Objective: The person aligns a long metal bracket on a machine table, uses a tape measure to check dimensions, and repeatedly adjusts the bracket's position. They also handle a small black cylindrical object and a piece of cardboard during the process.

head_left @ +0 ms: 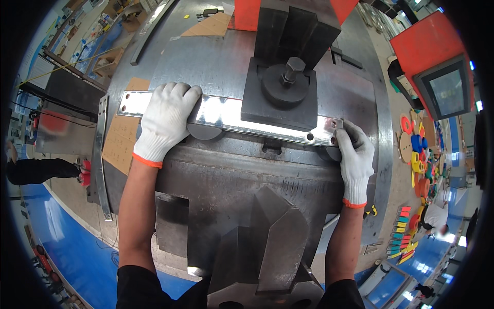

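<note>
A long, shiny flat metal bar (227,110) with holes at its ends lies crosswise over the steel machine bed. My left hand (167,116), in a white knit glove with an orange cuff, is closed over the bar left of its middle. At the bar's right end my right hand (356,157), gloved alike, pinches the edge between thumb and fingers. A dark square steel block (252,110) with a round disc and a large bolt (294,68) stands over the bar and hides part of it. Below the bar's front edge, a dark half-round piece (206,132) shows beside my left hand.
Pointed steel blocks (280,239) rise in front of me. Cardboard (119,143) and a narrow metal strip (102,159) lie at the left. A red control box with a screen (446,92) stands at the right, past the bed (355,85). Another person (43,171) is far left.
</note>
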The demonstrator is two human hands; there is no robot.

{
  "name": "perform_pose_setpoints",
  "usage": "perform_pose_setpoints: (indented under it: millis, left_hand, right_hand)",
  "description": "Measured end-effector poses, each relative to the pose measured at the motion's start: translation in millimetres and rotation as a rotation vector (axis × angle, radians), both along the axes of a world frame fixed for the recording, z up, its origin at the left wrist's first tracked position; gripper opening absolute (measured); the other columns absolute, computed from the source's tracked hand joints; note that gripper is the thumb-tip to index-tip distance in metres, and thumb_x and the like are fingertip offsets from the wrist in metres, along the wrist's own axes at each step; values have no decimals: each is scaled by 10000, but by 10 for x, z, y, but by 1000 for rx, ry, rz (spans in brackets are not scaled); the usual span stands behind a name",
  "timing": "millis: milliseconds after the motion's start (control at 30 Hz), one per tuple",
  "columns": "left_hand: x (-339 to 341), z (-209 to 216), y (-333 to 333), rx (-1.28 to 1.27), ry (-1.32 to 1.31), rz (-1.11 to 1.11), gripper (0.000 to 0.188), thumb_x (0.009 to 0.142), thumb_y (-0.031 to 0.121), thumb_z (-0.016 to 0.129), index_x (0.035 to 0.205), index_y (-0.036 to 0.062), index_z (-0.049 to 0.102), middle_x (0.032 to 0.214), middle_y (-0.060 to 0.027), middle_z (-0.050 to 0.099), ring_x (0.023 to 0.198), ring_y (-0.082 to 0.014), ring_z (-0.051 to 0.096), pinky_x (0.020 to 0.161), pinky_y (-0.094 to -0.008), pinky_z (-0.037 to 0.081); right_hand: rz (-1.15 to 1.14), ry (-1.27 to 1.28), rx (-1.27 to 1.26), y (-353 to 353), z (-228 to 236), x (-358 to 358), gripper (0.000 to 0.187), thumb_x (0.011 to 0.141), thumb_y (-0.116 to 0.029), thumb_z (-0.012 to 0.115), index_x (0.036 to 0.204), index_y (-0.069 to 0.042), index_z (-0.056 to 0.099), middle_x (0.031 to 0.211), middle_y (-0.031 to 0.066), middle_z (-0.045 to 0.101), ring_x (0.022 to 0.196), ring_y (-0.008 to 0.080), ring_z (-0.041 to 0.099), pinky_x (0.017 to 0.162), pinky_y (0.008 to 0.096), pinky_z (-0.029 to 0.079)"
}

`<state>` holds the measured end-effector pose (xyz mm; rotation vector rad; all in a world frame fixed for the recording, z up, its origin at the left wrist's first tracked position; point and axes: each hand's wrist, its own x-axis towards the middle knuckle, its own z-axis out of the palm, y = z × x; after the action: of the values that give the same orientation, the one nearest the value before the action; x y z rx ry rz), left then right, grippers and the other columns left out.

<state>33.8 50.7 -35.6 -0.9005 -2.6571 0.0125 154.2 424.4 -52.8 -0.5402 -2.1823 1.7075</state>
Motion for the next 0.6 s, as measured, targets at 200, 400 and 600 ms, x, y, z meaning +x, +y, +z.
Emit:
perform_pose_setpoints:
  millis: [200,400,600]
  left_hand:
    - [-7,-8,-5,17,9,-9,410,750,62,745,1154,86,676,1010,-115,687,999,-333,671,917,-443,528]
    - [-13,11,5,17,4,-9,397,754,59,741,1145,85,677,1003,-118,688,992,-334,672,917,-443,529]
    - [5,11,15,15,8,4,393,757,60,742,1144,86,677,1013,-117,691,1001,-334,672,925,-443,529]
  right_hand:
    - [-3,-1,20,-4,7,-7,287,1019,-82,713,1228,115,709,1109,129,717,869,144,716,789,276,578]
    - [10,4,15,23,-12,-13,288,1013,-65,705,1229,125,706,1156,142,699,879,154,724,793,284,587]
    - [6,8,23,21,-17,1,289,1006,-44,695,1238,127,702,1169,153,698,889,166,736,800,290,594]
